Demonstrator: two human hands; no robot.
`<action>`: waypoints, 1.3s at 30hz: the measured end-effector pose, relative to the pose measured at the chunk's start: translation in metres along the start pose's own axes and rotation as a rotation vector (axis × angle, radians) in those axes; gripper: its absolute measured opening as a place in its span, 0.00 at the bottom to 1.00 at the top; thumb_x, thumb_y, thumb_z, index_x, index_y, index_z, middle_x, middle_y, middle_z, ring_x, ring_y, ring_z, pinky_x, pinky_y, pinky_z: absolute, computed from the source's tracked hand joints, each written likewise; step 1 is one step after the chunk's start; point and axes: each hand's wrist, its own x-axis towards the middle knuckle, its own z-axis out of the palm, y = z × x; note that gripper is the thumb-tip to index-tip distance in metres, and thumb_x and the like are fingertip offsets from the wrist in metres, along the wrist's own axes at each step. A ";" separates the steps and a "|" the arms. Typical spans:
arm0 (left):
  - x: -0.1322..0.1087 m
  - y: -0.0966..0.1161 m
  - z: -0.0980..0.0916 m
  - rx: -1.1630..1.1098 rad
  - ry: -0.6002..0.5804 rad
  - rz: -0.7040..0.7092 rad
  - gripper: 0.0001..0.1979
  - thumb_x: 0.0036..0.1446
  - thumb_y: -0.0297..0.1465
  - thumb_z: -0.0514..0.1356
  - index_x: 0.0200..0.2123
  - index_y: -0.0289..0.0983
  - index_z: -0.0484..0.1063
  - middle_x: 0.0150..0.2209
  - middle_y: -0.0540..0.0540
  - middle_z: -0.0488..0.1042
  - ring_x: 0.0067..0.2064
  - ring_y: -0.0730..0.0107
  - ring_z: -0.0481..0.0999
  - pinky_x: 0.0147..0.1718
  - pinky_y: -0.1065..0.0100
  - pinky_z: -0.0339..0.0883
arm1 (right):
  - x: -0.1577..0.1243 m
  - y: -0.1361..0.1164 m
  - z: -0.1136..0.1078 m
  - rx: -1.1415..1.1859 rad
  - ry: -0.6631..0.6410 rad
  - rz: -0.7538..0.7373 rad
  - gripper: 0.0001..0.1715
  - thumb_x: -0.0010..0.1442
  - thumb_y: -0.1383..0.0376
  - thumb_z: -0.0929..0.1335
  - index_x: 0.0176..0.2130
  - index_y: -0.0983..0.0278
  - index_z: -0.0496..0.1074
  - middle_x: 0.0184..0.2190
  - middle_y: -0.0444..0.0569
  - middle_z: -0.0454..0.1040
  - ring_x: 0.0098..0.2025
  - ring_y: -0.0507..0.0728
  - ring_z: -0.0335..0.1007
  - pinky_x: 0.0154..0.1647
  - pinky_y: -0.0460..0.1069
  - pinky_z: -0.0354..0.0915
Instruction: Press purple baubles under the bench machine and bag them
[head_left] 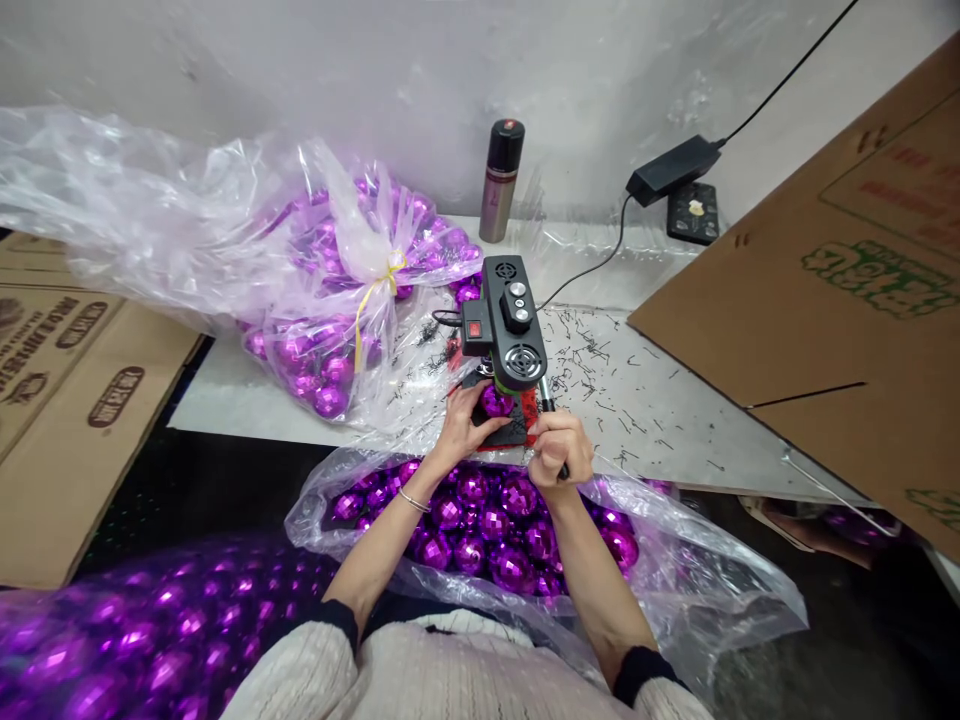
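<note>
Under the head of a black press machine (513, 320) sits a shiny purple bauble (497, 402). My left hand (459, 425) has thumb and fingers closed around the bauble's sides. The fist of my right hand (561, 445) is wrapped around the machine's lever (547, 396), whose dark lower end pokes out beneath the fingers. A red switch (473, 328) shows on the machine's side. Part of a red base (532, 408) is visible below. Directly before my body, an open clear plastic bag (697, 560) holds many purple baubles (493, 523).
A tied clear bag (367, 240) of purple baubles stands at the left. Behind are a flask (501, 182) and a black power adapter (673, 170). Dark bits litter the white tabletop (637, 400). Cardboard boxes (847, 280) flank both sides; more baubles (150, 640) lie lower left.
</note>
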 end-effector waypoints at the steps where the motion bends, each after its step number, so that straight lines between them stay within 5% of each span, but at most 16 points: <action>1: 0.000 0.000 0.000 -0.005 -0.002 0.000 0.35 0.59 0.51 0.71 0.63 0.40 0.72 0.57 0.36 0.80 0.59 0.47 0.79 0.62 0.47 0.69 | -0.002 0.002 0.000 0.007 0.003 -0.005 0.17 0.73 0.65 0.61 0.30 0.59 0.65 0.26 0.43 0.72 0.25 0.52 0.67 0.29 0.51 0.65; 39: 0.001 -0.002 0.000 -0.045 -0.007 -0.042 0.34 0.56 0.49 0.74 0.61 0.40 0.74 0.55 0.37 0.81 0.57 0.47 0.80 0.60 0.46 0.71 | -0.023 0.013 0.004 0.081 -0.003 -0.014 0.20 0.74 0.64 0.58 0.29 0.60 0.63 0.28 0.43 0.69 0.26 0.52 0.72 0.30 0.51 0.72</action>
